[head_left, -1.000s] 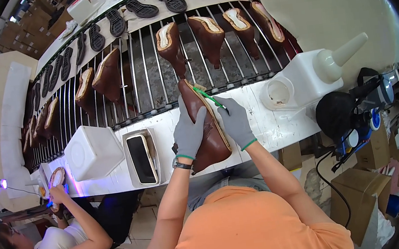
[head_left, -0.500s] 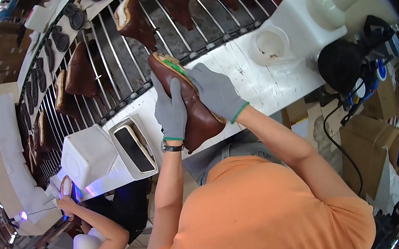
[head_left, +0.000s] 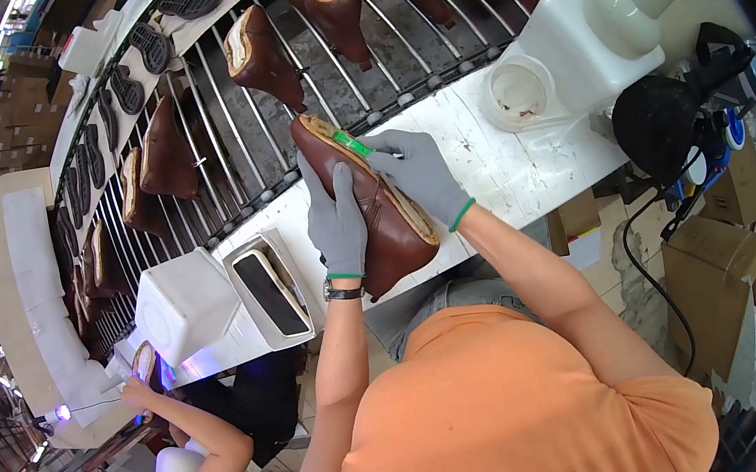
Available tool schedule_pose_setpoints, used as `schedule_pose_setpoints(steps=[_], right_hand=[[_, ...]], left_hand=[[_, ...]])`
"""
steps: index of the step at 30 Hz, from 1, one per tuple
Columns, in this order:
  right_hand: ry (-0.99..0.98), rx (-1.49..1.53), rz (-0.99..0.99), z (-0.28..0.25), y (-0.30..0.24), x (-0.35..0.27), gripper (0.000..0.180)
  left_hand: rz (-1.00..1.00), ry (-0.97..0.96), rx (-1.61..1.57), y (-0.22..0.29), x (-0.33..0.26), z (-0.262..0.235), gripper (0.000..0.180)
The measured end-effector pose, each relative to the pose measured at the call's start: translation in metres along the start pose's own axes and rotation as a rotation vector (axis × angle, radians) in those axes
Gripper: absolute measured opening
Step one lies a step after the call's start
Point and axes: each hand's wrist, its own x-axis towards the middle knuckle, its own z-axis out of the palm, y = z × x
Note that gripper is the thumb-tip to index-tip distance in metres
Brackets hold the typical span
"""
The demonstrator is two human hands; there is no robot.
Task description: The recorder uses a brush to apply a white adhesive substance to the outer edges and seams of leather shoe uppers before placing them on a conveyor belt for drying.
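My left hand (head_left: pixel 336 222), in a grey glove with a green cuff, is closed around the side of a brown leather shoe upper (head_left: pixel 394 248). The upper lies bottom side up, slanting over the table's near edge, its pale rim showing. Over that rim, my right hand (head_left: pixel 418 174), also gloved, pinches a small bright green tool (head_left: pixel 350 142) that touches the edge strip; its working end is too small to make out. The fingers of my right hand are bent and partly hide the tool.
A white table (head_left: pixel 482 162) runs below a metal-rod conveyor (head_left: pixel 242 130) carrying several brown uppers and black soles (head_left: pixel 149 47). A tray with a phone (head_left: pixel 270 292) and a white container (head_left: pixel 183 298) stand left; a white machine (head_left: pixel 595 39) stands right. A co-worker (head_left: pixel 189 467) sits lower left, holding a shoe.
The view has shifted slightly, so the table and conveyor sit lower and farther right. My right fingers are more bent and the green tool shows more plainly. Both hands keep hold of the upper and tool.
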Motion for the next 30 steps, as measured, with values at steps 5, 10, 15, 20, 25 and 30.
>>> schedule_pose_setpoints(steps=[5,10,15,20,25,30], right_hand=[[-0.022,0.044,0.128,0.001,-0.009,-0.009,0.026],[0.003,-0.071,0.038,-0.001,-0.005,-0.013,0.024],[0.018,-0.057,0.018,-0.002,0.004,-0.020,0.024],[0.025,-0.101,0.078,-0.007,0.008,-0.034,0.024],[0.008,-0.088,0.151,-0.020,0.012,-0.061,0.027],[-0.017,-0.132,0.161,-0.032,0.003,-0.081,0.026]], left_hand=[[-0.010,-0.001,0.000,-0.001,0.002,0.000,0.067],[-0.049,-0.011,0.002,0.006,0.005,-0.003,0.067],[-0.122,-0.041,-0.009,0.013,0.000,-0.003,0.062],[-0.113,-0.019,-0.029,0.011,-0.002,-0.002,0.062],[-0.135,-0.036,-0.058,0.016,0.001,-0.006,0.061],[-0.066,0.006,-0.103,0.011,0.001,-0.001,0.061]])
